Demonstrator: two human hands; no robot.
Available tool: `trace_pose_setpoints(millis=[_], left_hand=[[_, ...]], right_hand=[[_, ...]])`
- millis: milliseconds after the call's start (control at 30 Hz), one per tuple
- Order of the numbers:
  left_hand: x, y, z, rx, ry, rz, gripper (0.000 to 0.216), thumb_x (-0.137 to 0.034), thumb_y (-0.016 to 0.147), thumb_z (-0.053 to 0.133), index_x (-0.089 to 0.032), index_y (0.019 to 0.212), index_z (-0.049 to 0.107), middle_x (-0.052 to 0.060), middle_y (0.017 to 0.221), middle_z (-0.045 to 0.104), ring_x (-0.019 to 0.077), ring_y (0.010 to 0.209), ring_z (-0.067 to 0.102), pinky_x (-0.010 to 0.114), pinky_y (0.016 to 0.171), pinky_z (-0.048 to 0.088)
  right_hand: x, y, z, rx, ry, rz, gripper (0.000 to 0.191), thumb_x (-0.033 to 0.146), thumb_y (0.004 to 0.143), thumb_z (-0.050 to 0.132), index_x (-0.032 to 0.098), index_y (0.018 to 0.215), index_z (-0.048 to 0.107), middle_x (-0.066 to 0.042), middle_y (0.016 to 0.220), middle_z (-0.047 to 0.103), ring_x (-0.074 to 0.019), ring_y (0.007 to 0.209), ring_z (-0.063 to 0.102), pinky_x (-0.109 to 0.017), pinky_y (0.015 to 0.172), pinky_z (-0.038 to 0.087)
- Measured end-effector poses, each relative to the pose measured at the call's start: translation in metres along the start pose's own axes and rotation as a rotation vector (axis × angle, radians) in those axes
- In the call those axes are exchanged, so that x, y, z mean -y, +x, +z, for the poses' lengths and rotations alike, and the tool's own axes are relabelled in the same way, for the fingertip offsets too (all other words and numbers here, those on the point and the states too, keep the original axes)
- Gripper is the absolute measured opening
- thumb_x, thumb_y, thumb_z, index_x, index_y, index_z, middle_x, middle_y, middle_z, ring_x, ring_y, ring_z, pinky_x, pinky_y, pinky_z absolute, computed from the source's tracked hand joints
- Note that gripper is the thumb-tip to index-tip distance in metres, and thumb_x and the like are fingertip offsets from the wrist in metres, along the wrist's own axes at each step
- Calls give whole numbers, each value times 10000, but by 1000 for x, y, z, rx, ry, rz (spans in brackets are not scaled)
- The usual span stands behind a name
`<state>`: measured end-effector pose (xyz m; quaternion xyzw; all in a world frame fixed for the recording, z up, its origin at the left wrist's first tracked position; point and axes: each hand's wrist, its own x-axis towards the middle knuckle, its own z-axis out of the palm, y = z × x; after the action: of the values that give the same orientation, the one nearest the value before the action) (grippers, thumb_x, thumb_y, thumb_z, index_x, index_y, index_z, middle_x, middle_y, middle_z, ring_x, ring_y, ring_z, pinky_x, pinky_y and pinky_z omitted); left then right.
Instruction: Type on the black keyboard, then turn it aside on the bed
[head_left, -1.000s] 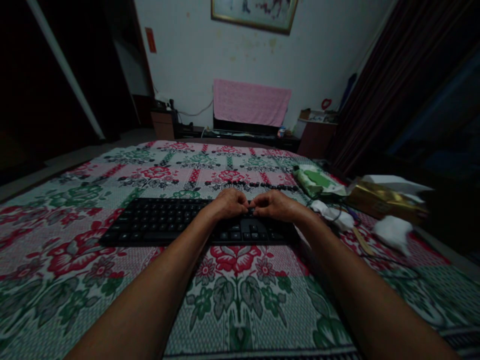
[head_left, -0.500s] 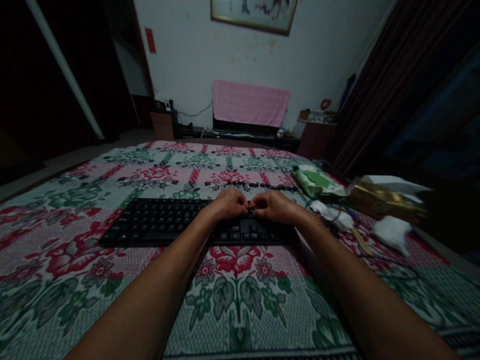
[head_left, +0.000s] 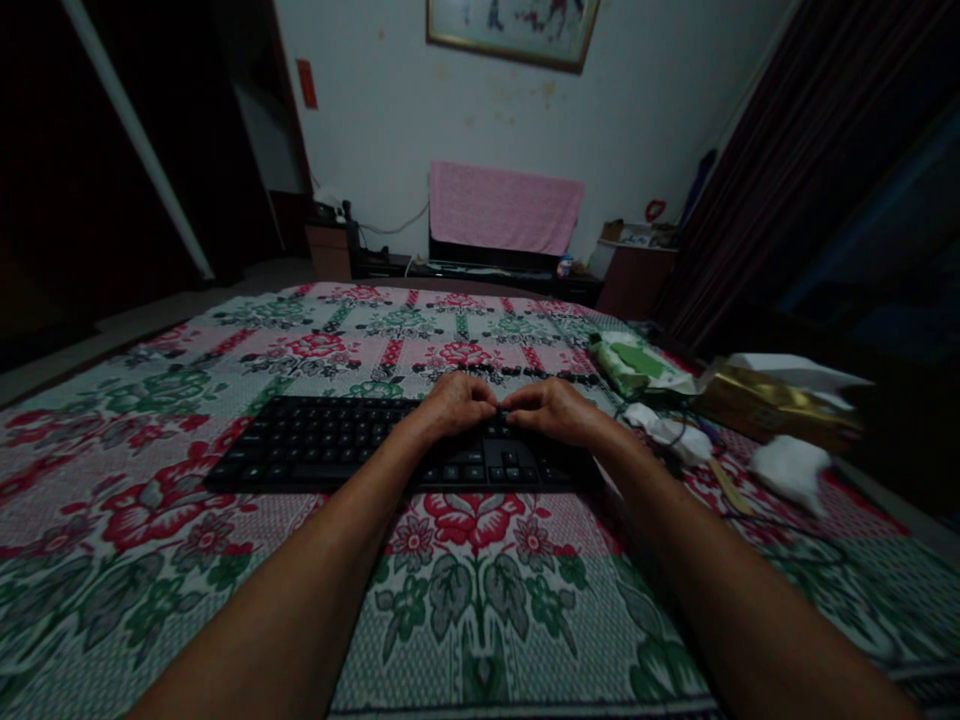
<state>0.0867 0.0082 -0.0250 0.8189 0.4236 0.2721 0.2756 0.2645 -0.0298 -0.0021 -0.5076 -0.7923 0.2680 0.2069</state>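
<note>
A black keyboard [head_left: 322,440] lies flat on a flowered bedspread [head_left: 472,600], its right part under my hands. My left hand [head_left: 457,403] is over the keyboard right of its middle, thumb and fingers pinched together. Facing it, my right hand [head_left: 553,410] is also in a pinch, the fingertips of both hands almost meeting above the keys left of the number pad. Something small and dark shows between the fingertips, too small to name. Just beyond the keyboard runs a row of small black pieces [head_left: 529,373] that look like loose keycaps.
To the right lie a green-and-white tissue pack [head_left: 637,362], a gold box [head_left: 776,405], crumpled white tissue [head_left: 789,470], a flat wooden stick [head_left: 729,487] and a dark cable [head_left: 799,535]. Beyond the bed, a pink towel [head_left: 506,207] hangs over a screen.
The view has shifted slightly. Both hands stay at the same spot on the keyboard; the right fingers look a little straighter, with the fingertips still close together.
</note>
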Motion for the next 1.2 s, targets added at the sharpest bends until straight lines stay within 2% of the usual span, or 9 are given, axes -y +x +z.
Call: trace_pose_setpoints(millis=[200,467,700,900,1200], left_hand=[[-9,-2,0,2,96,-57,309,-424,606,499,-171,689,656,7,598,604,105,564,508,193,487,334],[-18,-4,1,-20,214,-41,291,-402,623,496,-176,693,665,3,571,596,99,560,500,193,506,322],[-15,-5,3,-22,237,5,291,-410,643,475,-185,689,655,-5,595,597,92,571,497,189,487,294],[-18,-6,3,-32,286,2,313,-429,650,466,-183,697,653,7,610,597,103,584,497,193,487,295],[-24,-6,4,-26,329,-85,330,-459,651,461,-197,705,654,25,674,623,127,626,521,207,528,341]], right_hand=[[3,4,3,22,-99,32,253,216,648,495,172,848,644,10,689,623,-112,611,525,-193,525,367],[1,4,3,1,-68,19,267,259,672,477,155,853,643,-5,724,631,-110,621,527,-188,525,365],[9,2,4,-39,-89,56,242,311,668,487,134,729,640,-8,637,606,-92,539,495,-179,459,329],[5,4,5,-80,-72,75,252,333,650,517,139,735,654,-13,633,614,-93,543,497,-180,472,341],[0,6,5,-86,-42,114,270,356,638,534,144,738,670,-19,633,626,-91,520,490,-180,454,342]])
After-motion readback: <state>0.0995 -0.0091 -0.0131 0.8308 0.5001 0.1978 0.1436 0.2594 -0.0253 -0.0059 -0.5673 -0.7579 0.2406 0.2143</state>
